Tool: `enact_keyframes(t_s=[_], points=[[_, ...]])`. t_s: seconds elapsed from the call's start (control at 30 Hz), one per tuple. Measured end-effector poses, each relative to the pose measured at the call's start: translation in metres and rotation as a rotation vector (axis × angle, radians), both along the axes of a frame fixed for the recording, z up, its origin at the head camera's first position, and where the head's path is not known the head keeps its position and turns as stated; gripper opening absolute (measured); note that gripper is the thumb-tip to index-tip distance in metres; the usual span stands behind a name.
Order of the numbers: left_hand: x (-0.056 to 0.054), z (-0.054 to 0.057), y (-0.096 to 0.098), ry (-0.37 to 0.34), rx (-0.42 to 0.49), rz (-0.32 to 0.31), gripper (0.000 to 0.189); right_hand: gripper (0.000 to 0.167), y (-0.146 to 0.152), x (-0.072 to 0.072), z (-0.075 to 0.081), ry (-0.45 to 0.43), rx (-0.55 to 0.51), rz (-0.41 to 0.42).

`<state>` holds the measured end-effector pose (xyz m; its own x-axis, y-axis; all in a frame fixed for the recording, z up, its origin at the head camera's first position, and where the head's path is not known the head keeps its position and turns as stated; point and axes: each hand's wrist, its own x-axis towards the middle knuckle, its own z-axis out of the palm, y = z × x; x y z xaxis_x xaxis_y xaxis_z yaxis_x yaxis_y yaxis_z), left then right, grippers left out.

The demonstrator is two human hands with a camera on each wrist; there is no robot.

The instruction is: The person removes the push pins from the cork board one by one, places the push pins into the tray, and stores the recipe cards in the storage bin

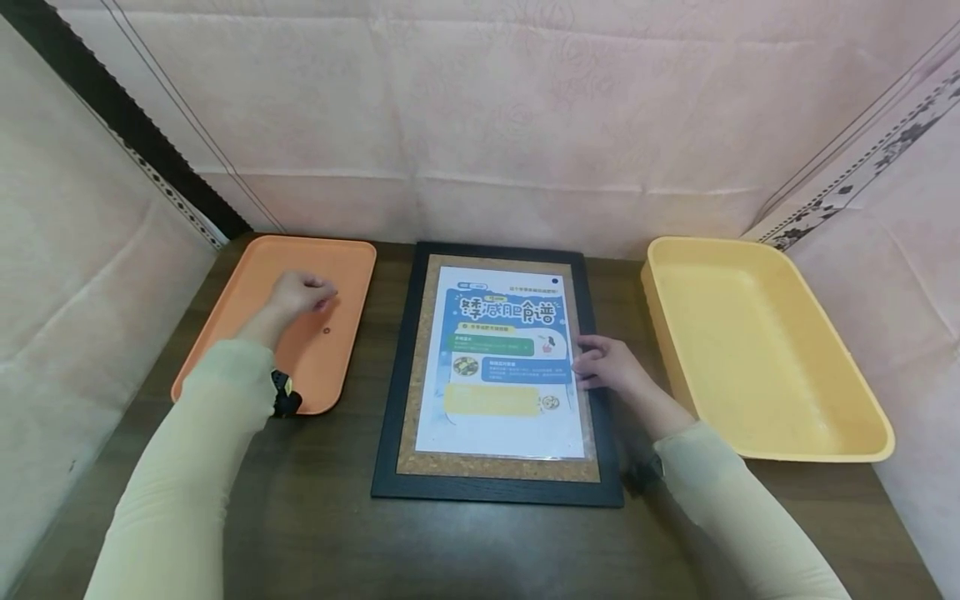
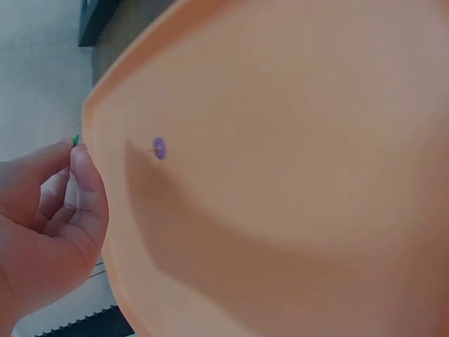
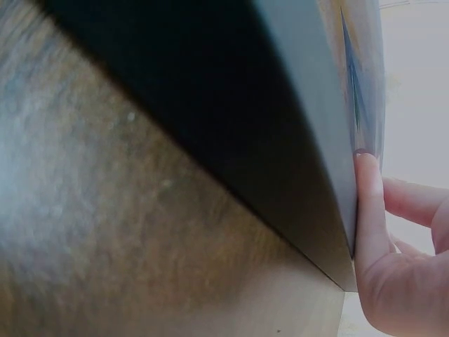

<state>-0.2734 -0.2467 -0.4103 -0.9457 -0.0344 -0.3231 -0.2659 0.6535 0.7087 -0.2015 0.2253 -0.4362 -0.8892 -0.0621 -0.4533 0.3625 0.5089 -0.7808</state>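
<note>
Over the orange tray (image 1: 258,279), my left hand (image 1: 296,296) pinches a green thumbtack (image 2: 76,141) between thumb and index finger; only a sliver of it shows. A purple thumbtack (image 2: 159,148) lies on its side on the tray below that hand. On the table, a cork board (image 1: 506,468) in a black frame (image 1: 495,492) bears a blue printed sheet (image 1: 468,433) in a clear, glossy cover. My right hand (image 1: 611,364) rests its fingers on the sheet's right edge, beside the frame. A small dark round spot (image 1: 554,281) is at the sheet's top right corner.
A deep yellow bin (image 1: 780,350) stands right of the board, beyond my right forearm. The dark wooden table (image 1: 360,542) runs under everything. Pale pink cloth (image 1: 487,108) hangs behind the table and along both sides.
</note>
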Motion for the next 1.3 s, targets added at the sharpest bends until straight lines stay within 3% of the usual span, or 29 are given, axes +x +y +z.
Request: enact_keyframes(t_s=[0.23, 0.5, 0.77, 0.93, 1.1, 1.3], points=[[0.002, -0.013, -0.004, -0.023, 0.009, -0.006, 0.031, 0.063, 0.000, 0.000, 0.001, 0.003, -0.007, -0.006], [0.003, -0.019, -0.005, -0.046, 0.014, 0.013, 0.029, 0.063, -0.001, 0.001, -0.002, 0.003, -0.003, -0.006], [0.001, -0.023, -0.006, -0.045, -0.007, -0.005, 0.031, 0.063, 0.000, 0.000, -0.001, 0.005, 0.005, -0.010], [0.002, -0.021, -0.005, -0.049, 0.006, -0.004, 0.031, 0.062, -0.001, 0.000, -0.001, -0.001, 0.001, -0.007], [0.004, -0.011, -0.005, -0.049, 0.051, -0.012, 0.034, 0.063, 0.000, 0.001, -0.001, -0.001, -0.001, -0.008], [-0.003, 0.003, 0.003, -0.007, 0.079, -0.005, 0.045, 0.064, 0.001, 0.002, -0.001, 0.003, 0.005, -0.006]])
